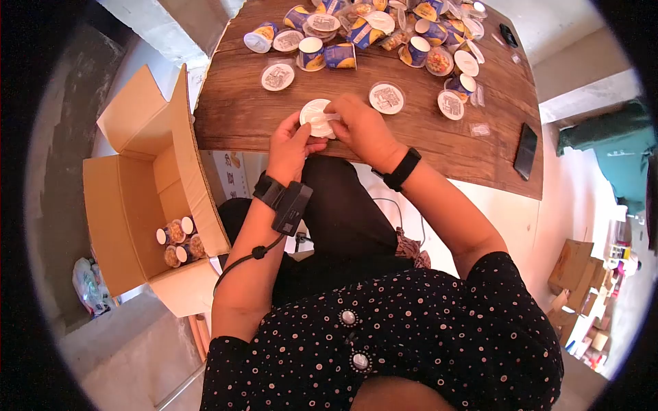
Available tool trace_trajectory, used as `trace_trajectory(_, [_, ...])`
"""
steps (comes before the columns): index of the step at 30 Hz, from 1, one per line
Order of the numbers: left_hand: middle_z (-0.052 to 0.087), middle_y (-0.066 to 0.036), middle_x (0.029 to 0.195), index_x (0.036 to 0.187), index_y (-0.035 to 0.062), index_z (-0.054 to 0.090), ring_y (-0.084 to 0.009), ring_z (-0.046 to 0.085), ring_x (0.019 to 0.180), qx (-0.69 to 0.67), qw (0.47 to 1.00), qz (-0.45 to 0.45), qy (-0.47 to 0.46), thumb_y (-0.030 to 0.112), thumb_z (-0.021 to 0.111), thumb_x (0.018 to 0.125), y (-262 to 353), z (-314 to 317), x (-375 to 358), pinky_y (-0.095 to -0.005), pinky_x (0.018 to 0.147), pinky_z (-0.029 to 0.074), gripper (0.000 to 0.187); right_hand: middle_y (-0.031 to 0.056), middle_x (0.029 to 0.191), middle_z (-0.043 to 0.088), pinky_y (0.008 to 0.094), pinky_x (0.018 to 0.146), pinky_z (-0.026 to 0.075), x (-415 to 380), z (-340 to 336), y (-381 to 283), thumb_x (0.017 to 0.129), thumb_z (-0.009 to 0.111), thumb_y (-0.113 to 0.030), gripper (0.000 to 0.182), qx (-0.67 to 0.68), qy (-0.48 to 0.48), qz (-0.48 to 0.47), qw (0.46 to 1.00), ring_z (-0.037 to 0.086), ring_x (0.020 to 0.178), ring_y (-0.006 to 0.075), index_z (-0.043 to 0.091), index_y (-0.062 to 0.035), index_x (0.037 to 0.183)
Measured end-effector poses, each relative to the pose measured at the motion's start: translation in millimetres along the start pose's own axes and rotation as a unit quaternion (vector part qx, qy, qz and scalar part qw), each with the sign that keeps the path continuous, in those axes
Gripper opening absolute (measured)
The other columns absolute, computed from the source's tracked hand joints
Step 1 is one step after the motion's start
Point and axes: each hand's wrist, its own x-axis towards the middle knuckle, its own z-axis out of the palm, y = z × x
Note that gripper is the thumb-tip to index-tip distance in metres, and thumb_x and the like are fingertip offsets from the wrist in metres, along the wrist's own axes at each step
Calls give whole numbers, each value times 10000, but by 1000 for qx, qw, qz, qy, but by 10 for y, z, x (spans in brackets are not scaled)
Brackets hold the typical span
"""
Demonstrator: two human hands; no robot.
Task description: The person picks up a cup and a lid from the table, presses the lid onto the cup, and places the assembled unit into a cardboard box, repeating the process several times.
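Over the table's near edge, my left hand (288,149) is closed around a white round lid (314,113). Whether a cup sits beneath that lid is hidden. My right hand (363,130) is closed in a pinch at the lid's right side, where a small pale strip (333,116) shows by the fingertips; what it is I cannot make out. Beyond the hands lie two printed white lids, one at the left (277,77) and another to the right (386,98). Nearby are a blue-and-yellow paper cup (340,56) on its side and an upright cup (311,53).
Several more cups, lids and snack-filled clear tubs (439,61) crowd the far part of the wooden table (240,113). A black phone (526,152) lies near its right edge. At the left, an open cardboard box (133,198) contains several filled cups (177,231).
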Motion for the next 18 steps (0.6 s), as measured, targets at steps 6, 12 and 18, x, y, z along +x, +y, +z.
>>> trace_trajectory(6, [623,-100,966,1207,-15,487,-144,633,717,3,1000,-1,-7,83,450,928,4,2,-1,-247,615,542,298,186,882,538,414,677,462,33,4,37,762,628,-92,165,80,-15,59,995,556,779,363,589,-28,909])
trace_trajectory(12, [622,-81,952,1161,3,515,-140,622,725,15,1000,-11,5,158,487,935,27,13,4,-261,643,540,275,177,865,524,431,686,450,11,71,41,764,620,-84,140,61,-10,65,996,547,806,367,597,-37,894])
trace_trajectory(18, [631,-85,872,1117,-16,547,-119,613,632,42,999,-4,31,162,508,922,22,59,78,-226,530,527,268,174,905,538,415,743,458,-26,-164,142,771,626,-91,231,47,156,99,982,553,821,351,563,-18,980])
